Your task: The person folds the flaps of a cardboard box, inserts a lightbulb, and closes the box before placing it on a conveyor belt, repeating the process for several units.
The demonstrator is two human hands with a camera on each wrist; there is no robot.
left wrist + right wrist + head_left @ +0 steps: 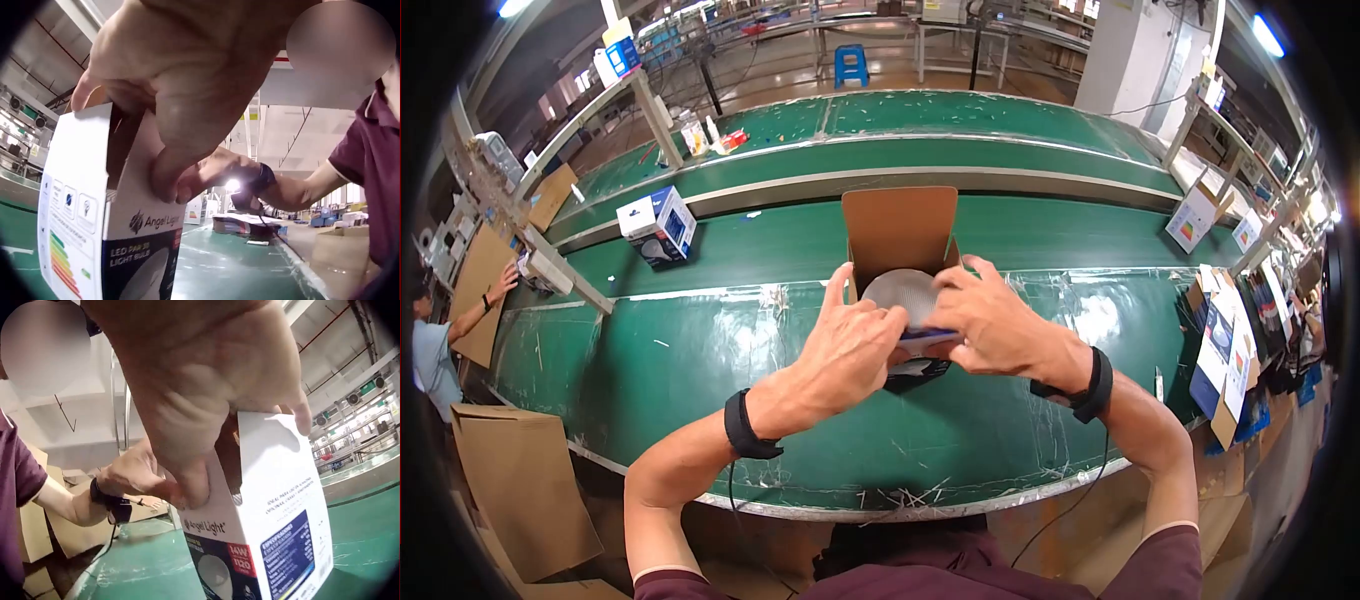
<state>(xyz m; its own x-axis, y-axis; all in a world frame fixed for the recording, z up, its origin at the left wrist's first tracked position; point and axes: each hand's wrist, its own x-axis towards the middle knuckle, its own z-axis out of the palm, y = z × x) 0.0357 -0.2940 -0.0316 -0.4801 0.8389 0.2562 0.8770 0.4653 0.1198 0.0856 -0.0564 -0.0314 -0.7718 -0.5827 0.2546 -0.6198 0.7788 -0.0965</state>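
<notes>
An open light bulb box [900, 215] stands on the green surface with its tall brown back flap raised. The bulb's round grey face [897, 290] shows inside its top. My left hand [840, 345] grips the box's left and near edges, while my right hand [1000, 320] holds the opposite side. Both thumbs pinch the near panel. In the left wrist view the left hand [194, 69] spans the corner of the white and black box [75, 194]. The right wrist view has the right hand [206, 381] over the box [284, 481]; fingertips inside are hidden.
Another bulb box [658, 228] lies at the back left. White cartons [1193, 218] stand at the right, near stacked flat cardboard [1222, 345]. A metal rail [780, 193] crosses behind. Someone's arm [475, 318] reaches to cardboard at far left. Scraps lie along the near edge.
</notes>
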